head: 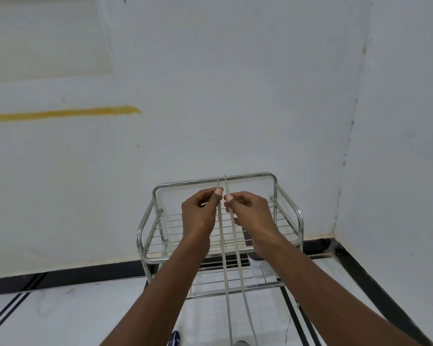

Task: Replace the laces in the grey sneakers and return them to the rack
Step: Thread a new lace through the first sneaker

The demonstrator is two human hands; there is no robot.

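Both my hands are raised in front of a chrome wire shoe rack (145, 228) that stands against the white wall. My left hand (200, 211) pinches one end of a pale lace (226, 270) between thumb and forefinger. Just right of it, my right hand (248, 213) pinches the other end. The two strands hang straight down between my forearms to the bottom edge of the frame. A small grey part of a sneaker (241, 343) shows at that edge, where the strands lead. A pale sneaker (260, 267) sits on the rack's lower shelf, partly behind my right wrist.
The rack's top shelf holds a dark object (248, 237), mostly hidden by my right wrist. The floor is white tile with black lines, with a black skirting along the wall. A wall corner stands to the right of the rack. A blue patterned item (174, 338) peeks in at the bottom.
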